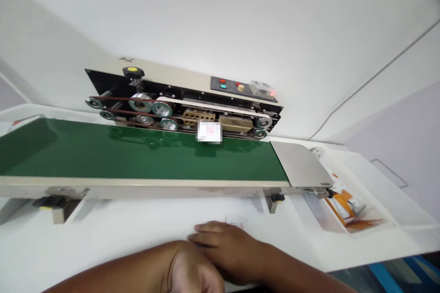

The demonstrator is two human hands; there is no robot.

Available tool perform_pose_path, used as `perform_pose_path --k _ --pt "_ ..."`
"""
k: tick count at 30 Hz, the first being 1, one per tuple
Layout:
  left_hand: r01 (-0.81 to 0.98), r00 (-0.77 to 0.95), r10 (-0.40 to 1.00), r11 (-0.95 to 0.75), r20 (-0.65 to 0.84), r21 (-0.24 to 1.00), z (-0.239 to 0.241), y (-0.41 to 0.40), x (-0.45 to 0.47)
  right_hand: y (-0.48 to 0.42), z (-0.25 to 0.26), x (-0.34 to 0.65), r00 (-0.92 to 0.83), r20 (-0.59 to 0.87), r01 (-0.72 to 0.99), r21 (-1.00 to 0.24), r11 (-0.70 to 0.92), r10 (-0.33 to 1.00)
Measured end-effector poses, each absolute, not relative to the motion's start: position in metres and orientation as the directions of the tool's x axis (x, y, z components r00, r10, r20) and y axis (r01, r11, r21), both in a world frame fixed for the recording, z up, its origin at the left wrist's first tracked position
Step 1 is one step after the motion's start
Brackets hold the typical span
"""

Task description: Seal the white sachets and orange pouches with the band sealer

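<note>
Whitish packet, perhaps, partly behind right hand

Pixels obscure 1 white item; bottom edge cuts off left grip.

No text can be read with certainty. A dark handwritten mark stands on the machine housing, at the left end of its top edge; its letters are unclear. The packet at the rear edge of the green belt is pixelated. Print on the small packet, toward the table's front edge, and any lettering on the control panel are illegible.
</note>
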State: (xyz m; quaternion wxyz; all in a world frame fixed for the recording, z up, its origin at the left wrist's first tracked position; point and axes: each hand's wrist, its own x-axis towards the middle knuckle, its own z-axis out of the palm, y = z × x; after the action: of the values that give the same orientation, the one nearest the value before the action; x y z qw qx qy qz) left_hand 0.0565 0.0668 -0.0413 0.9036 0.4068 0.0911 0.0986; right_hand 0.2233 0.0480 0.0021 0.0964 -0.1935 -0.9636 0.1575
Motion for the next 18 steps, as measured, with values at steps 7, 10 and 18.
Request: perform_pose_path --k 7,10,18 --pt "-0.068 0.972 -0.046 0.883 0.230 0.464 -0.021 0.067 0.060 0.059 0.007 0.249 -0.842 0.257 0.357 -0.392 0.848 0.474" --pt "-0.309 0.928 0.218 0.903 0.302 0.299 -0.011 0.066 0.064 0.062 0.012 0.259 -0.758 0.357 0.378 -0.441 0.814 0.546" --pt "-0.248 0.944 0.326 0.801 -0.050 0.544 0.004 0.072 0.069 0.067 0.022 0.273 -0.622 0.516 0.320 -0.520 0.792 0.589"
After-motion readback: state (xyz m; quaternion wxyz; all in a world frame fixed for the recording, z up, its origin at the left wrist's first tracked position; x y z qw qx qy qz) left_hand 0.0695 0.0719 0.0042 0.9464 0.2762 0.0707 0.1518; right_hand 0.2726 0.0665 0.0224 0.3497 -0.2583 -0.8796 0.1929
